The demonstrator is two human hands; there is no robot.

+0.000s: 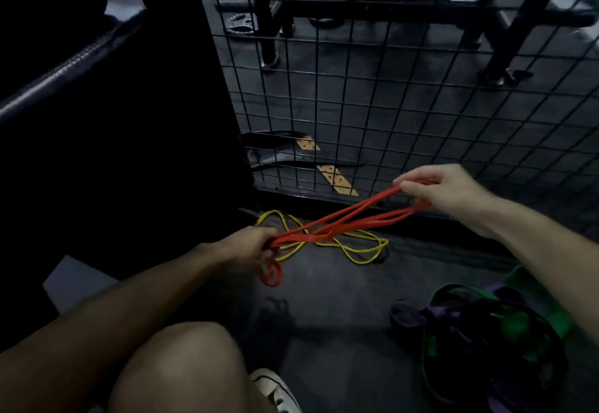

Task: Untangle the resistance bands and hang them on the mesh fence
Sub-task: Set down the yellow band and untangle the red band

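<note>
A red resistance band (350, 214) is stretched in several strands between my two hands, above the dark floor. My left hand (249, 249) grips its lower left end, where a small red loop hangs below the fingers. My right hand (444, 190) pinches the upper right end, close to the black mesh fence (405, 104). A thin yellow band (353, 244) lies coiled on the floor beneath the red one. A tangled heap of green, purple and black bands (492, 331) lies on the floor at the lower right.
A large black padded block (129, 120) stands to the left of the fence. Behind the mesh are black gym frames (356, 10) and orange perforated strips (337, 179). My bare knee (181, 370) and a white shoe (275, 390) fill the lower frame.
</note>
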